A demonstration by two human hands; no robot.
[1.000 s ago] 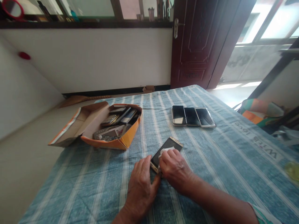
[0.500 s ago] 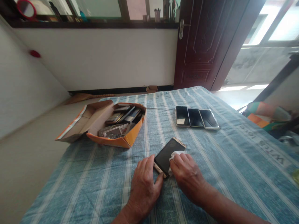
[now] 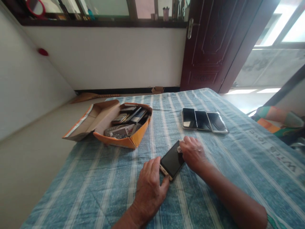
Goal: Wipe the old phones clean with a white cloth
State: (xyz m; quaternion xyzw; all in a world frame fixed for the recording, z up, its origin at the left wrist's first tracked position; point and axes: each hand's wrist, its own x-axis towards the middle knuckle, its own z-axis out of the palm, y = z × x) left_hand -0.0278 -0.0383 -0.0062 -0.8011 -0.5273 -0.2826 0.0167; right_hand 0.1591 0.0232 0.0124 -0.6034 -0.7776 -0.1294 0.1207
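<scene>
A gold-edged phone point(image 3: 172, 161) with a dark screen lies tilted on the striped blue cloth point(image 3: 111, 190). My left hand point(image 3: 150, 184) grips its lower end between thumb and fingers. At its upper right end, my right hand point(image 3: 193, 152) is closed on a white wipe point(image 3: 179, 149), mostly hidden under the fingers, and presses it against the screen. Beyond my right hand, a black phone point(image 3: 189, 118), a second dark phone point(image 3: 202, 120) and a white-framed phone point(image 3: 216, 122) lie side by side.
An open orange box point(image 3: 133, 141) holding several phones stands at the left, its lid flap point(image 3: 92, 119) folded out leftward. Behind the bed or table are a white wall and a dark red door point(image 3: 207, 47). Colourful fabric point(image 3: 278, 119) sits at the right edge.
My right hand has moved up the phone with the wipe, from the right side of the screen to its upper end. My left hand stays at the lower end. The view has shifted slightly.
</scene>
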